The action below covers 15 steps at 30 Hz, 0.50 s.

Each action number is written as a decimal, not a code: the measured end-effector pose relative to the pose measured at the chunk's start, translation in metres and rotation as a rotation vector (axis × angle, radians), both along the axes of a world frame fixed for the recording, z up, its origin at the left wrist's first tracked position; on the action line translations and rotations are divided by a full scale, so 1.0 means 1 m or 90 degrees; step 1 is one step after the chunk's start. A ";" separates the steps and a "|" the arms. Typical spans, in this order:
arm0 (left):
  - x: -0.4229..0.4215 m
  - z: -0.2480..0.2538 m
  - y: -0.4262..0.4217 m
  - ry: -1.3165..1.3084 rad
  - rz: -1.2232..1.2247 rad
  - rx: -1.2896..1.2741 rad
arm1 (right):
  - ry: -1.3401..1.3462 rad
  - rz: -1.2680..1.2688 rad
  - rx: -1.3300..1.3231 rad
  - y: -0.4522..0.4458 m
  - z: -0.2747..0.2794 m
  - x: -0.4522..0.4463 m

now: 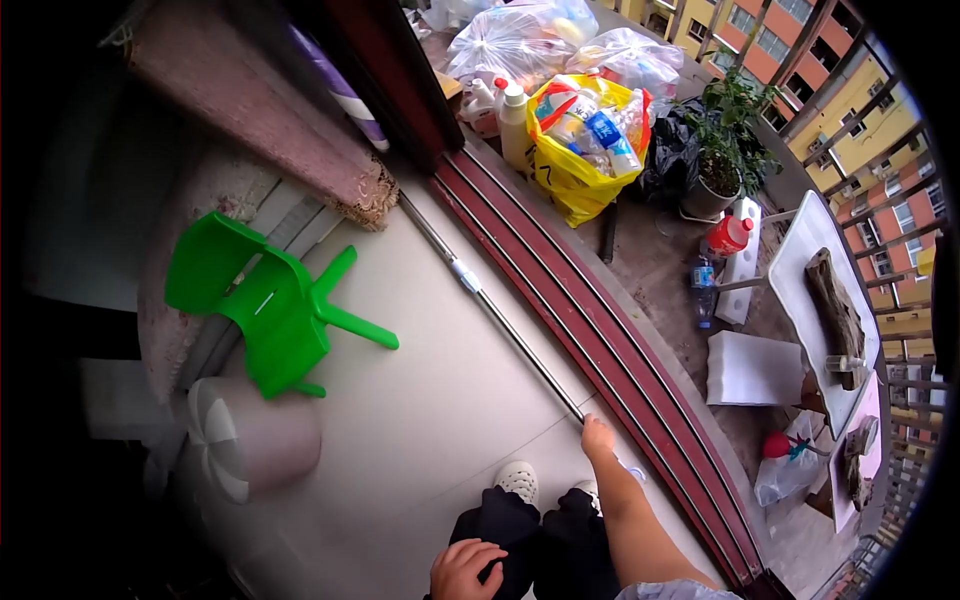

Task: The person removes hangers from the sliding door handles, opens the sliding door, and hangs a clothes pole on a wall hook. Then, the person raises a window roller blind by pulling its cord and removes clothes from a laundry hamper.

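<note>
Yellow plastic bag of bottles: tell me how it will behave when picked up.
The yellow plastic bag will probably sag and shift, since its sides look thin and creased. It is likely light for its bulk, as the plastic bottles inside look mostly empty. Heaped at its open mouth, some could spill if it tips.

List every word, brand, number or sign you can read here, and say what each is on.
No text can be read with certainty.
Bottle with a blue label, in the bag: pale marks, too small to read.
Yellow bag: dark marks, not legible.
Clear bottle on the floor: blue label, too small and blurred to read.
</note>
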State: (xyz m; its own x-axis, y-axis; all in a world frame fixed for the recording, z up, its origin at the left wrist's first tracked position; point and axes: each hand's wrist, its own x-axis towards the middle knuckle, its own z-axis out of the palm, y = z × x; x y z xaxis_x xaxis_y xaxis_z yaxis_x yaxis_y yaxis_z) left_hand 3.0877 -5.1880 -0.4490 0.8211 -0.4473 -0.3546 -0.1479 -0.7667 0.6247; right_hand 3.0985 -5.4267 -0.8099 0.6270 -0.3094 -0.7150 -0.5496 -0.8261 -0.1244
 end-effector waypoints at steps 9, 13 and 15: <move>-0.032 -0.005 0.004 0.110 -0.031 0.083 | 0.146 -0.186 0.049 -0.047 0.197 -0.158; -0.042 0.001 -0.001 0.223 -0.196 0.270 | 0.079 -0.252 -0.079 -0.081 0.324 -0.222; -0.039 0.022 -0.012 0.286 -0.302 0.364 | -0.003 -0.262 -0.163 -0.103 0.386 -0.246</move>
State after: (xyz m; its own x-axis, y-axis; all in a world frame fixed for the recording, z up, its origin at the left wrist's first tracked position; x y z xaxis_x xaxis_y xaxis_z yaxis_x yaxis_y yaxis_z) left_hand 3.0490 -5.2004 -0.4266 0.3212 -0.3616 -0.8753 -0.3634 -0.9005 0.2386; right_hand 2.8527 -5.5294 -0.4239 0.4179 -0.6985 -0.5809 -0.8373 -0.5442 0.0521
